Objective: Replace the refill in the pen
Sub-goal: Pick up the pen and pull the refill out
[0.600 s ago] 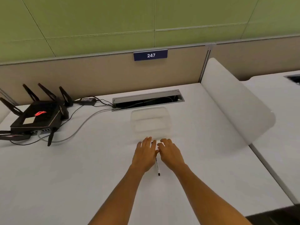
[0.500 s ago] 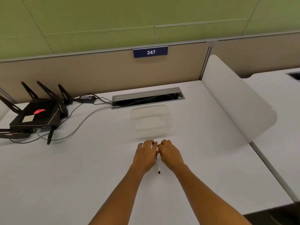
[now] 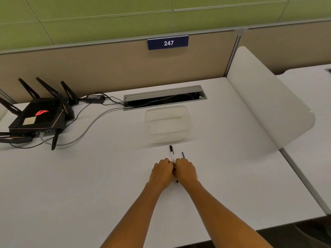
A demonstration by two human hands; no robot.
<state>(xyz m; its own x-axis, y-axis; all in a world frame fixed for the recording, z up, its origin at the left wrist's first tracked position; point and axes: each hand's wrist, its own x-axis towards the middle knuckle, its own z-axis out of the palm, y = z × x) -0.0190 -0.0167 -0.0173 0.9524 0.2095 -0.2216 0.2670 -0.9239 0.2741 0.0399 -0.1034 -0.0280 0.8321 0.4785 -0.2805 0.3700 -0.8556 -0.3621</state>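
Pen [image 3: 172, 155] lies on the white bench [image 3: 89, 176], with its long axis running from the near edge toward the far edge. The black cap end points to the far edge, and a small dark tip [image 3: 177, 181] shows at the near side, between the two wrists. The middle of the barrel is hidden between the hands.

Left hand [image 3: 162, 171] and right hand [image 3: 185, 170] are pressed together, knuckles up, one on each side of the pen. The fingers of both hands are curled closed around the barrel, as far as I can judge; the fingertips are under the hands and I cannot see them. Both hands are equally near to the pen, so no one has an advantage.

Refill [image 3: 183, 155], a thin bluish stick, lies just beside the pen on its right side and almost parallel to it. Its near end goes under the right hand, so I cannot tell if the fingers touch it. It is nearer to the right hand.

A clear tray [image 3: 168, 125] stands beyond the pen toward the far edge, apart from it. A router [image 3: 38, 117] sits at the far left corner.

I think the step now is to open the pen: because both hands hold along one axis, a twist or a pull in opposite directions along this axis will separate it
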